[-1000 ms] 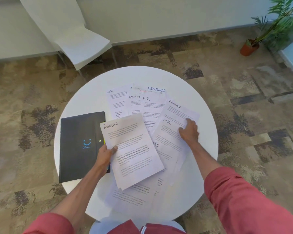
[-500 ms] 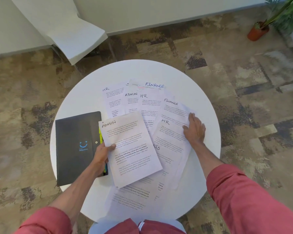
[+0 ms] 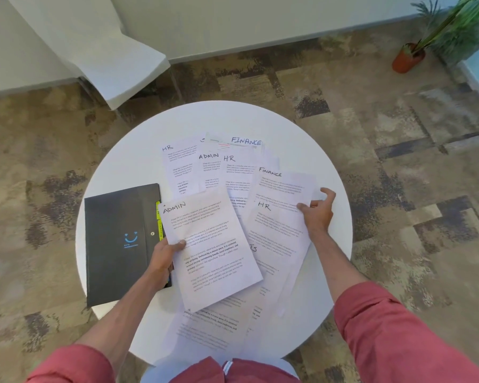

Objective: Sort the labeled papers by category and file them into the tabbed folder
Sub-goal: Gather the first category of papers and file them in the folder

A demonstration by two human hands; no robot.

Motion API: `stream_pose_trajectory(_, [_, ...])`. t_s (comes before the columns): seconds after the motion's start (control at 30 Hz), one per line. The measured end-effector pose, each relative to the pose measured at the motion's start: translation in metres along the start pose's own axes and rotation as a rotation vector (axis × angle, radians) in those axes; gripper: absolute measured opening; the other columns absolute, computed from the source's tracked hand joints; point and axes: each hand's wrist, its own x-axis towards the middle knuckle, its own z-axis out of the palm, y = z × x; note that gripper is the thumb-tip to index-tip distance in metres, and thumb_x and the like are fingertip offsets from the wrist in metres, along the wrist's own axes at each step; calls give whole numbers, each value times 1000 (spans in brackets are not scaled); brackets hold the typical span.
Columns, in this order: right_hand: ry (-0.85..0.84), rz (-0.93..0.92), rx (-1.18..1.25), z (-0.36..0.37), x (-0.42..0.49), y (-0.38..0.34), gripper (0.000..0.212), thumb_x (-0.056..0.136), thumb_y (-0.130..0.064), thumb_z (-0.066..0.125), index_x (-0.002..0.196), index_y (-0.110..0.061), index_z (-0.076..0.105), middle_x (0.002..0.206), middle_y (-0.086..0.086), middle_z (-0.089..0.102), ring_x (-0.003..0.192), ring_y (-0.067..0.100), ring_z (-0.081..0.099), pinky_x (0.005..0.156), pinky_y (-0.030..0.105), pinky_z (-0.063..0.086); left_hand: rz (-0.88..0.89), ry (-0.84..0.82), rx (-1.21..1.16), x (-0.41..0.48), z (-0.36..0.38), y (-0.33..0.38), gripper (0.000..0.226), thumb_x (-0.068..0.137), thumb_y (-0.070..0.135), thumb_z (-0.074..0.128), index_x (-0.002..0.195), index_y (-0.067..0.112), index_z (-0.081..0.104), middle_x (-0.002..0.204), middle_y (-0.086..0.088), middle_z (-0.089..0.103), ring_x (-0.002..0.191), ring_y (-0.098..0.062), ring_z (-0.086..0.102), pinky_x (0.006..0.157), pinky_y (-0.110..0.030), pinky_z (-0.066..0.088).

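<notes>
Nearby, a white chair (image 3: 114, 64) and a potted plant (image 3: 409, 58) stand beyond the round tabletop (image 3: 127, 167). The left hand (image 3: 161, 261) grips the ADMIN sheet (image 3: 213, 244) by its left edge, partly covering the black folder (image 3: 114, 244) beside it. The right hand (image 3: 317, 214) pinches the HR sheet (image 3: 277, 225) at its right edge. The overlapping papers (image 3: 233, 172) hide each other's text.

My papers (image 3: 213, 252) are thin, matt white sheets. The folder (image 3: 114, 244) has a matt black cover, plastic by the look, with a small shiny metal stud (image 3: 152, 233). The table (image 3: 219, 120) is smooth, white, faintly glossy. The carpet (image 3: 398, 189) looks rough; my sleeves (image 3: 398, 341) are red cloth.
</notes>
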Motion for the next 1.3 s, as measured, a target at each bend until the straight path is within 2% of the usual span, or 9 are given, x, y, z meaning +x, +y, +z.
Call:
stream_pose_trajectory(0.1, [33, 58, 112, -2, 2, -7, 52, 79, -5, 89, 118, -16, 55, 86, 3, 70, 75, 19, 66, 67, 28, 51, 5, 4, -26, -3, -4, -3, 31, 101, 0, 67, 131, 9, 68, 121, -13, 79, 102, -35, 77, 82, -46, 64])
stream_pose_trajectory(0.23, [22, 40, 110, -1, 8, -10, 24, 84, -11, 86, 97, -8, 66, 90, 6, 74, 78, 20, 68, 70, 26, 53, 1, 14, -26, -3, -11, -7, 32, 101, 2, 68, 131, 13, 69, 123, -9, 80, 113, -39, 75, 98, -59, 60])
stream_pose_trajectory(0.4, [-7, 16, 69, -7, 8, 2, 38, 89, -15, 81, 68, -14, 49, 67, 0, 52, 62, 14, 42, 62, 27, 33, 6, 3, -22, -2, -15, -10, 33, 101, 3, 68, 131, 16, 69, 121, -6, 81, 113, -39, 76, 102, -64, 58])
stream_pose_trajectory(0.57, [4, 90, 21, -30, 4, 24, 29, 93, -16, 74, 73, -15, 53, 71, 4, 48, 67, 16, 41, 66, 29, 33, 15, 0, -31, -2, -10, -8, 35, 100, 1, 69, 131, 16, 69, 122, -6, 81, 113, -38, 76, 100, -62, 59])
stream_pose_trajectory(0.73, [-32, 144, -19, -58, -4, 50, 19, 86, -11, 65, 86, 6, 58, 76, 5, 58, 72, 17, 50, 68, 31, 38, 1, -5, -49, -3, 0, -6, 38, 99, 1, 69, 136, 10, 68, 124, -12, 79, 115, -40, 74, 96, -55, 61])
stream_pose_trajectory(0.9, [-21, 152, -283, -75, -24, 51, 26, 86, -24, 60, 66, -19, 45, 64, 2, 48, 61, 20, 41, 61, 33, 31, -17, -14, -28, -5, 10, -5, 39, 97, 1, 71, 133, 17, 68, 118, -6, 81, 110, -37, 76, 95, -57, 62])
stream_pose_trajectory(1.0, [9, 117, -394, -74, -26, 51, 40, 93, -40, 60, 62, -18, 47, 62, 2, 51, 58, 24, 46, 58, 33, 34, -28, -13, -24, -6, 14, -5, 38, 97, 0, 71, 130, 18, 67, 112, -4, 82, 106, -36, 77, 95, -58, 62])
stream_pose_trajectory(1.17, [-94, 87, -598, -70, -18, 48, 37, 93, -41, 55, 64, -18, 50, 65, 1, 55, 64, 25, 54, 60, 33, 34, -28, -10, -16, -6, 17, -5, 37, 98, 0, 70, 130, 18, 66, 117, -7, 81, 109, -38, 76, 94, -58, 62])
stream_pose_trajectory(1.3, [206, 114, -692, -64, -17, 39, 49, 97, -53, 54, 88, -6, 66, 85, 14, 69, 82, 34, 68, 69, 36, 49, -34, -2, -16, -4, 18, -5, 40, 98, 0, 70, 133, 17, 66, 121, -9, 80, 108, -38, 76, 90, -55, 63])
